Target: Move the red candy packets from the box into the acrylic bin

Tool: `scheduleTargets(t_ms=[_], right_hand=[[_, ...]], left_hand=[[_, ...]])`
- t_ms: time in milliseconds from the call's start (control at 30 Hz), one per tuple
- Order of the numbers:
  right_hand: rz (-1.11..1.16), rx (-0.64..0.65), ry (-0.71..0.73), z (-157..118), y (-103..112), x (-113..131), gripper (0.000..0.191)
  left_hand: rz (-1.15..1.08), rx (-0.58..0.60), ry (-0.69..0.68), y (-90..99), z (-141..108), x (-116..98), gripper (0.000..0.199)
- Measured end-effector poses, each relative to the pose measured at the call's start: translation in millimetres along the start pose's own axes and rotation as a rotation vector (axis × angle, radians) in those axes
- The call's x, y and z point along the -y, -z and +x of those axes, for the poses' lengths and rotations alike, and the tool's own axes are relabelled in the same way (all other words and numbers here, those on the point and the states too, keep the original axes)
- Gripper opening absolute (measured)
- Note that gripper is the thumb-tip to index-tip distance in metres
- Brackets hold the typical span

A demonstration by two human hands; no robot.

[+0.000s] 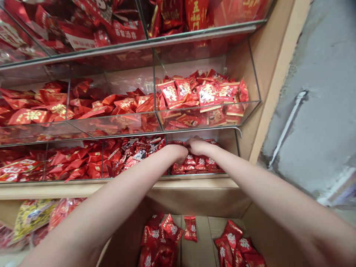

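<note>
Both bare hands, the left [182, 152] and the right [197, 145], reach into the right-end bin [232, 142] of the lowest shelf row — among red candy packets [200, 163]. Below, a cardboard box [194, 202] holds matching packets [158, 241] — two piles and one lying between them, near its far edge.

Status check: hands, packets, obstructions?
Left hand and right hand in lower right bin, at red packets; grip unclear. Loose packets in carton below. Upper bin close overhead.
</note>
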State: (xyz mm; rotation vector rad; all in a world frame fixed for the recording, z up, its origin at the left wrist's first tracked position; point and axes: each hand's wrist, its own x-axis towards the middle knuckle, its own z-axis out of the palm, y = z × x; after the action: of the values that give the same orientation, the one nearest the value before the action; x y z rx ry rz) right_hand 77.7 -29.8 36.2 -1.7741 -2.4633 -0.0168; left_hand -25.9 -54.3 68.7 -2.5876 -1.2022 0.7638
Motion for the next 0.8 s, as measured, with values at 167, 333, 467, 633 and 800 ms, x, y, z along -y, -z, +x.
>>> scheduleTargets(t_ms=[167,333,467,633,800], right_hand=[[-0.019,-0.012,0.021,-15.5,-2.6,2.0,0.026],[-0.020,-0.036,0.037,-29.8,-8.8,-0.6,0.022],[0.007,-0.057,0.065,-33.1,-12.3,-5.2,0.022],[0.039,-0.086,0.087,-34.9,-17.3,-8.5,0.023],[0.053,-0.120,0.093,-36.4,-21.6,-7.8,0.025]], left_hand=[[0.014,-0.011,-0.016,-4.1,-3.2,-0.2,0.031],[0.001,0.017,-0.001,-3.6,0.1,-0.9,0.033],[-0.002,0.017,-0.003,-2.4,2.8,-0.6,0.031],[0.013,0.057,-0.017,-6.9,9.7,2.5,0.037],[0.039,0.058,-0.026,-9.0,11.9,3.2,0.035]])
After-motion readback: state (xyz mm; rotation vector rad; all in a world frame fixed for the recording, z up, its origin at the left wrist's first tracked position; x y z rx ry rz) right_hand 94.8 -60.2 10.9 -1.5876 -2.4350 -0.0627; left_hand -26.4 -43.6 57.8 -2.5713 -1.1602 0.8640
